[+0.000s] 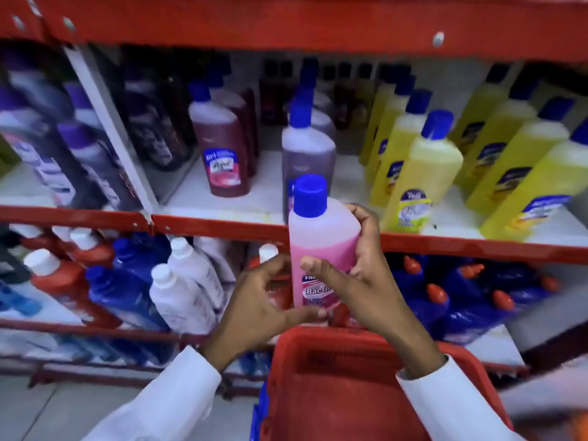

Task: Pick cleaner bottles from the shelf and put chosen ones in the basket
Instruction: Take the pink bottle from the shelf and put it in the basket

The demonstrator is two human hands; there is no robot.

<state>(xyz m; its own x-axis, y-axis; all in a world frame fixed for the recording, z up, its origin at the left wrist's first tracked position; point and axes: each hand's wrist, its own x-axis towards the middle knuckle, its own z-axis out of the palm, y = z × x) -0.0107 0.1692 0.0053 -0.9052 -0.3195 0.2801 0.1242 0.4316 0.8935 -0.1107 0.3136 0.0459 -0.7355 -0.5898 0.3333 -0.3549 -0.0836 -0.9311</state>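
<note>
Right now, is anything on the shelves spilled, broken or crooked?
No spill or break shows. The bottles look tilted, but that seems to be the wide lens. The only one off the shelf is the pink bottle, upright in the right hand with the left hand at its base, above the red basket.

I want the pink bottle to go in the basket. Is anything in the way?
Nothing visible blocks it. Both hands, left hand and right hand, hold the pink bottle upright just above the red basket, whose open top is right below. The basket's inside looks empty where it shows.
</note>
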